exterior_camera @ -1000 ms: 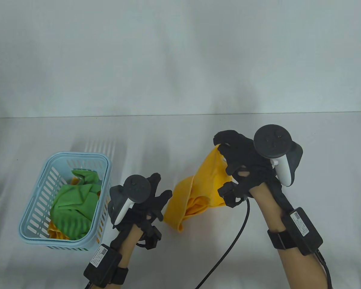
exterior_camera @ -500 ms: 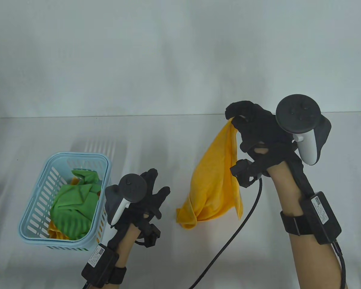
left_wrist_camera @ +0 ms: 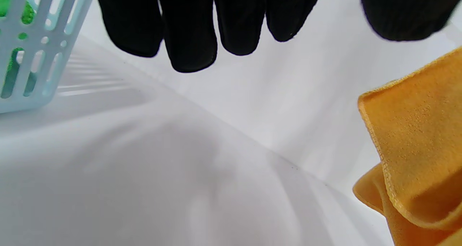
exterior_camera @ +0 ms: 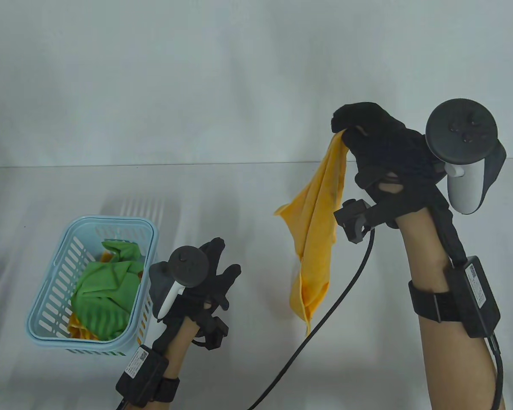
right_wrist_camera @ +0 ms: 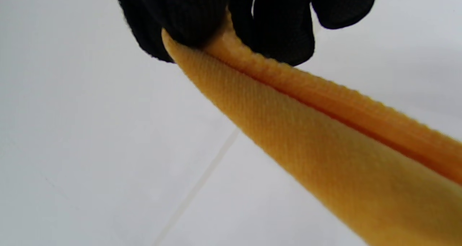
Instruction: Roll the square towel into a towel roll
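A yellow-orange square towel [exterior_camera: 317, 222] hangs in the air from one corner, clear of the table. My right hand [exterior_camera: 346, 126] pinches that corner high up at the right; in the right wrist view the towel [right_wrist_camera: 325, 137] runs down from between the pinching fingers [right_wrist_camera: 187, 18]. My left hand [exterior_camera: 220, 273] hovers low beside the basket with fingers spread and straight, holding nothing. In the left wrist view its fingers [left_wrist_camera: 191, 33] hang above the white table, and the towel's lower folds [left_wrist_camera: 418, 148] show at the right edge.
A light blue slotted basket [exterior_camera: 47, 299] stands at the left with a crumpled green towel [exterior_camera: 104, 294] and some orange cloth inside. A black cable [exterior_camera: 320, 324] trails from my right wrist across the white table [exterior_camera: 239, 196].
My right hand has risen up and to the right with the towel corner, lifting the towel fully off the table so it hangs lengthwise. My left hand has barely moved.
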The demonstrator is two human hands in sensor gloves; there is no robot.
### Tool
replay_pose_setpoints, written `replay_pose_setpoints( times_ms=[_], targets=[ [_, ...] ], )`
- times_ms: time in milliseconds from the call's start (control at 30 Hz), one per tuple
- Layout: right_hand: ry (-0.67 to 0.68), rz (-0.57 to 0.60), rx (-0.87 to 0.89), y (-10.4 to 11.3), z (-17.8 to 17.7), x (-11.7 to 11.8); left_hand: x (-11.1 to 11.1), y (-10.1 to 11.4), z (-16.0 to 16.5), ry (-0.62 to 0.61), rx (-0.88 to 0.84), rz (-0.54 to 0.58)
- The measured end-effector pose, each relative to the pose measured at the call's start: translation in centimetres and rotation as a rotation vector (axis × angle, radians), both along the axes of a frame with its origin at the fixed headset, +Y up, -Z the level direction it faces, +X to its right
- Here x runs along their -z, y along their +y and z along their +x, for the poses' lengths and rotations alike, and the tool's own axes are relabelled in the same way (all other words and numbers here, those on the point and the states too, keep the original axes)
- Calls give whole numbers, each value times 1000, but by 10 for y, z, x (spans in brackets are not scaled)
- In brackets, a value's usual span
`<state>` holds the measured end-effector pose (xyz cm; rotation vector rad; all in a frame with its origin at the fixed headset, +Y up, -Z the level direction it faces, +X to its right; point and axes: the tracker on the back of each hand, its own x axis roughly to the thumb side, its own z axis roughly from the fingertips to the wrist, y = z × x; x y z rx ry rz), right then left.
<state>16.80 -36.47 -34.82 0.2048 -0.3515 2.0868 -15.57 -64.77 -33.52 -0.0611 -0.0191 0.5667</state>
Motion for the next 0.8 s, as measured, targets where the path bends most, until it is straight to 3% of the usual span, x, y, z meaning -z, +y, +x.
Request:
replay_pose_setpoints(
  times_ms=[467, 633, 800],
  targets=[
    [23, -104, -97, -37, -23, 1, -7, -7, 32, -155, 63, -15],
    [46, -92, -103, -37, -29, -5, -12, -13, 51, -81, 249, 76],
    [37, -88, -112, -36, -30, -7, -11, -14, 52, -13, 291, 119]
  ],
)
